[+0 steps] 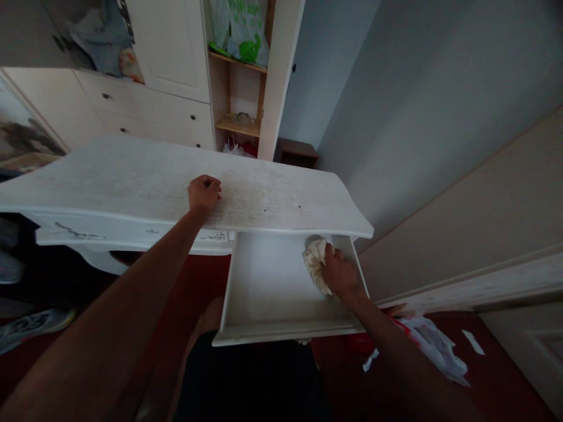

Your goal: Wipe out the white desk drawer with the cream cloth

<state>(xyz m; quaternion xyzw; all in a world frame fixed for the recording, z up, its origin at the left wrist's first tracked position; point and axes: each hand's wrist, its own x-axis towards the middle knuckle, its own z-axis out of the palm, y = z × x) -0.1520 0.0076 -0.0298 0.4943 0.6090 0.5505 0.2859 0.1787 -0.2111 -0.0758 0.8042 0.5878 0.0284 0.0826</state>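
Note:
My right hand point(341, 271) is closed on a crumpled cream cloth point(317, 264). Hand and cloth are inside the pulled-out white drawer point(268, 275), near its right side, with the cloth against the drawer bottom. My left hand point(204, 192) rests on the scuffed top of the white desk point(145, 170), its fingers curled into a loose fist. Nothing shows in those fingers. The drawer projects from under the desk top toward my lap, and its back end is hidden below the top.
Behind the desk stands a white wardrobe point(176, 47) with an open door point(281, 82) and shelves holding bags. A wall point(422, 135) runs along the right. Plastic bags point(433, 346) and paper scraps point(473, 342) lie on the red floor point(484, 375).

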